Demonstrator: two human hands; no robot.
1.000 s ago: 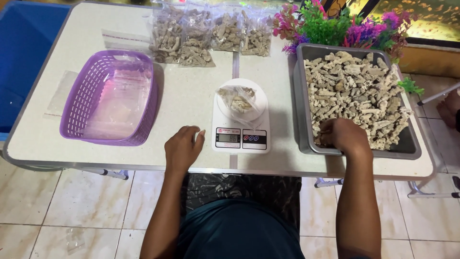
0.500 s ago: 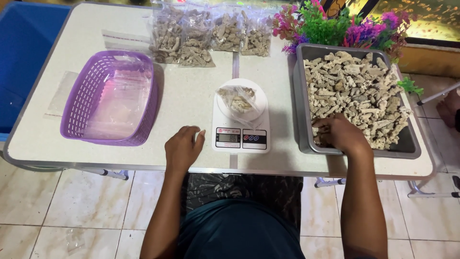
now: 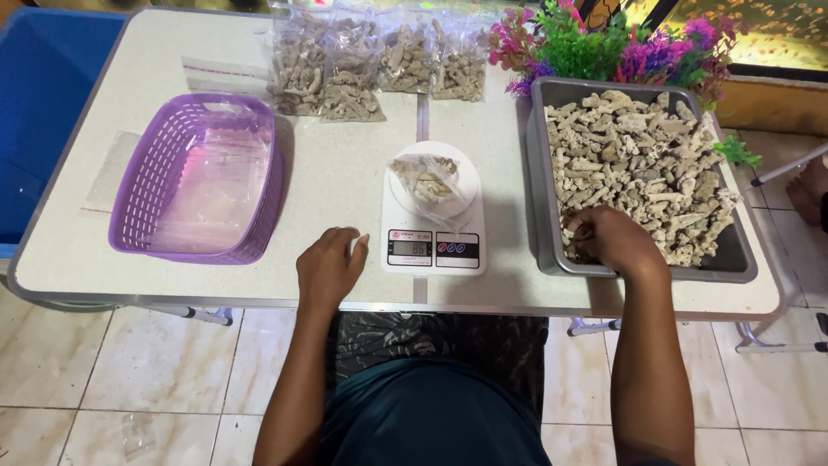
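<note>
1. Several clear bags of pale rock pieces [image 3: 379, 65] lay in a row at the far edge of the white table [image 3: 345, 181].
2. A purple basket [image 3: 200, 178] stood at the left of the table with flat clear plastic bags inside, and another flat clear bag [image 3: 110, 171] lay just beside it on the left.
3. A white kitchen scale [image 3: 433, 216] stood in the middle, with a small clear bag of rock pieces [image 3: 429, 183] on its round plate.
4. A grey tray [image 3: 642, 177] heaped with pale rock pieces stood at the right, in front of pink and green plastic plants [image 3: 604, 43].
5. The left hand [image 3: 329, 267] rested on the table just left of the scale, fingers loosely curled and holding nothing.
6. The right hand [image 3: 614, 242] lay in the near corner of the tray, fingers bent down among the rock pieces; whether they gripped any could not be told.
</note>
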